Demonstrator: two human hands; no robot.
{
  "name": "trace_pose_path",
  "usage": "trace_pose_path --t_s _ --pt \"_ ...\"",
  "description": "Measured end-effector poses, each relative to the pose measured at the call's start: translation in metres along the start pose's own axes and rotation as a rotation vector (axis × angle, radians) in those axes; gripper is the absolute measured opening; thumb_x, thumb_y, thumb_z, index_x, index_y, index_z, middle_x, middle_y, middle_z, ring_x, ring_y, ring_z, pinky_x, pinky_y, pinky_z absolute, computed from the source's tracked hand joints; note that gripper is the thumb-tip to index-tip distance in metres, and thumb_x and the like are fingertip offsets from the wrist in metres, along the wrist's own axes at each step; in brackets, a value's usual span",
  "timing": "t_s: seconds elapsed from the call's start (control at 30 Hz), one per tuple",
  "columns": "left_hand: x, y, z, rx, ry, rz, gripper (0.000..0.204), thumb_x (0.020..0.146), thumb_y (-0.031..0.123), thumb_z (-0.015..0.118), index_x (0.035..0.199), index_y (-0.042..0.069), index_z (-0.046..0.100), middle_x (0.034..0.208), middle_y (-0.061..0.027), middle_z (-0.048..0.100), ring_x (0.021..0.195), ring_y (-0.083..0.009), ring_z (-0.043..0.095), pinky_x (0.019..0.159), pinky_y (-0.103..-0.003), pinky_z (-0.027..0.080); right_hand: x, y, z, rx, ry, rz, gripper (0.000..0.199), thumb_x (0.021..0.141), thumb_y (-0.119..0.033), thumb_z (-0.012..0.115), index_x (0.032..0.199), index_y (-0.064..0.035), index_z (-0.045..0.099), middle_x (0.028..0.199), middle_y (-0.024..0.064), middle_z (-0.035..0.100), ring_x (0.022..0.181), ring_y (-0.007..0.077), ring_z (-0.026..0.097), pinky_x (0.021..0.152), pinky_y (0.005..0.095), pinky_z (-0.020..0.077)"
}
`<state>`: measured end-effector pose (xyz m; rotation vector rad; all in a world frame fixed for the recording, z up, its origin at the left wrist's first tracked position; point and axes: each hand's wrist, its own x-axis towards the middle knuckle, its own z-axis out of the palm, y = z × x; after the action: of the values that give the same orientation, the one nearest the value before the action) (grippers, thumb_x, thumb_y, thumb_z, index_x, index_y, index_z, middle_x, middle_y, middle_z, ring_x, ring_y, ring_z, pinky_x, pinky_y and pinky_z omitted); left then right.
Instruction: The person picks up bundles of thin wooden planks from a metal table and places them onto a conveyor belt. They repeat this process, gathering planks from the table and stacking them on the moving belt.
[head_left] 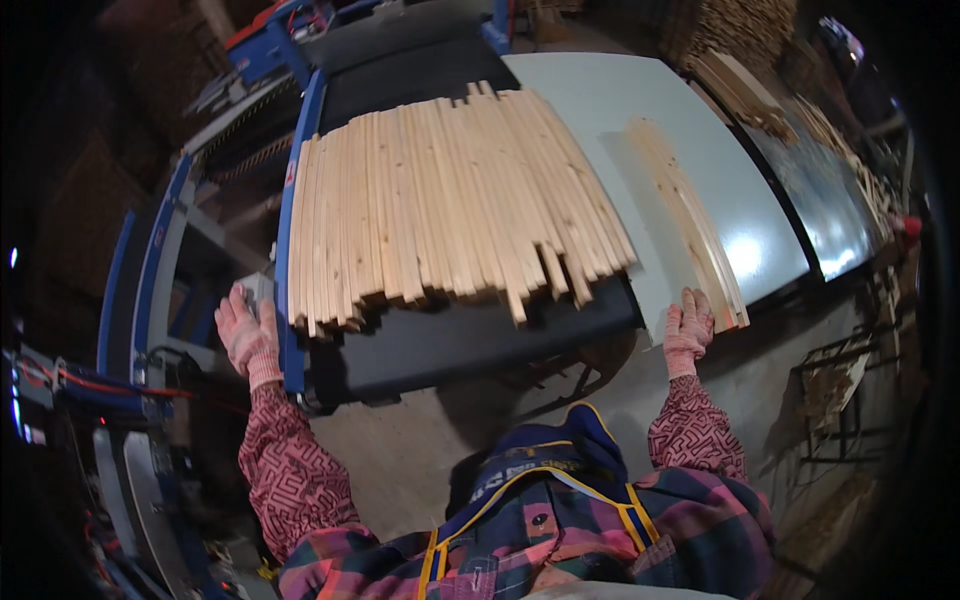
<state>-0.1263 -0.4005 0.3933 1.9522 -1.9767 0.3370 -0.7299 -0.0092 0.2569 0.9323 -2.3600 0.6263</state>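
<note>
My left hand [248, 335], in a pinkish work glove, lies against a small grey box [258, 288] beside the blue side rail [290, 270]. Its fingers are stretched out, and no held object shows in them. On the right, my gloved right hand [688, 332] rests with fingers extended at the near end of a few long wooden strips [690, 220]. Those strips lie side by side on a pale green-grey tabletop [600, 110]. Between my hands, a wide layer of many pale wooden strips [450, 200] covers a black conveyor belt [440, 345], their near ends uneven.
Blue machine frames and cables [110, 385] stand at the left. Beyond a dark gap on the right is a shiny metal table [815, 200] with more wood [740, 95]. A dark metal stand [835, 390] is at the lower right. Stacked wood [740, 35] rises at the back.
</note>
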Motion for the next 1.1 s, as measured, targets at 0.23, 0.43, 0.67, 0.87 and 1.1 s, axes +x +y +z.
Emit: trace_pose_path --t_s 0.23,0.43,0.67,0.87,1.1 --pt "-0.125 0.137 -0.015 -0.28 0.349 0.534 0.076 0.086 0.041 0.07 0.147 0.005 0.042 0.144 -0.0196 0.046 0.136 -0.0383 0.039 0.115 -0.047 0.032 0.005 -0.006 -0.006 0.023 0.035 -0.026 0.043 0.087 -0.03 0.065 0.126 -0.0127 0.065 0.132 0.0088 0.058 0.122 0.0326 0.051 0.105 0.0457 0.041" --pt "-0.254 0.305 -0.029 -0.596 -0.101 0.671 0.08 0.08 0.038 0.075 0.146 0.006 0.044 0.146 -0.0217 0.045 0.137 -0.0435 0.039 0.115 -0.049 0.033 0.012 0.0 -0.017 0.094 0.041 -0.185 0.041 0.082 -0.03 0.066 0.118 -0.01 0.069 0.122 0.0086 0.063 0.116 0.0313 0.055 0.103 0.0474 0.0419" --pt "-0.303 0.439 -0.069 -0.78 -0.28 0.716 0.074 0.081 0.036 0.073 0.144 0.008 0.045 0.143 -0.019 0.048 0.135 -0.0424 0.042 0.108 -0.049 0.041 0.019 0.011 -0.024 0.235 0.055 -0.27 0.041 0.082 -0.032 0.064 0.117 -0.0108 0.07 0.123 0.0059 0.062 0.115 0.0296 0.055 0.099 0.0475 0.0429" --pt "-0.353 0.451 -0.068 -0.756 -0.342 0.803 0.071 0.081 0.036 0.072 0.142 0.01 0.046 0.142 -0.0162 0.047 0.133 -0.0381 0.044 0.109 -0.047 0.041 0.015 0.018 -0.022 0.256 0.031 -0.265 0.042 0.084 -0.036 0.062 0.118 -0.0129 0.07 0.125 0.0039 0.061 0.119 0.029 0.053 0.1 0.0481 0.0426" --pt "-0.388 0.404 -0.062 -0.658 -0.519 0.917 0.068 0.087 0.044 0.064 0.144 0.012 0.046 0.143 -0.0108 0.049 0.135 -0.0326 0.043 0.112 -0.043 0.038 0.015 0.017 -0.03 0.218 0.054 -0.277 0.038 0.081 -0.026 0.068 0.117 -0.0115 0.071 0.119 0.0058 0.064 0.114 0.0289 0.056 0.1 0.0453 0.044"
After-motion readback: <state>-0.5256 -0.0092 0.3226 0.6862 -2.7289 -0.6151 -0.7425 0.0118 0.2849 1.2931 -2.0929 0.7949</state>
